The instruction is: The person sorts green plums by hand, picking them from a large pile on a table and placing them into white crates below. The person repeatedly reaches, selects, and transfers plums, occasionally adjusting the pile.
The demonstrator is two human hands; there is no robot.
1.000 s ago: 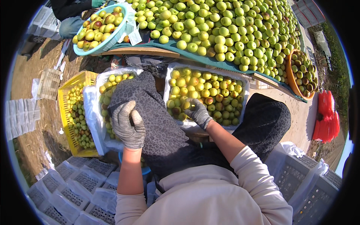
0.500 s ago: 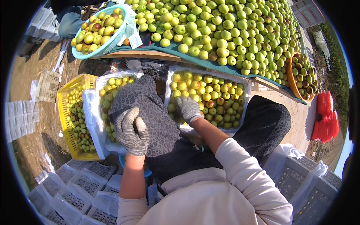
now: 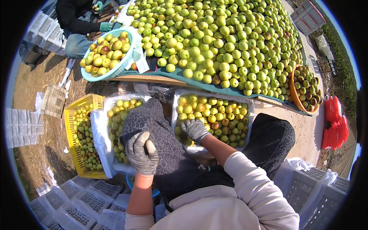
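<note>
My right hand (image 3: pixel 196 130), in a grey knit glove, lies palm down with its fingers stretched over the green and reddish jujubes (image 3: pixel 217 119) near the left side of a white-lined crate (image 3: pixel 250 123). My left hand (image 3: pixel 142 153), gloved alike, is raised above my patterned knee (image 3: pixel 153 126). Its fingers are curled toward the thumb, and the palm side is hidden, so whatever it may hold does not show. Left of that knee, a second white-lined crate (image 3: pixel 108 100) is filled with similar fruit, partly covered by the leg.
A large heap of jujubes (image 3: pixel 214 42) covers the table ahead. On its edge sit a light-blue basket (image 3: pixel 132 46) and an orange basket (image 3: pixel 294 90). A yellow crate (image 3: pixel 73 145) stands left; grey crates (image 3: pixel 78 211) lie lower left. Another person's gloved hand (image 3: pixel 106 27) shows beyond.
The view has tilted up, so most of the scene sits lower, and another person's arms now show at upper left. Both my hands keep nearly the same places and poses.
</note>
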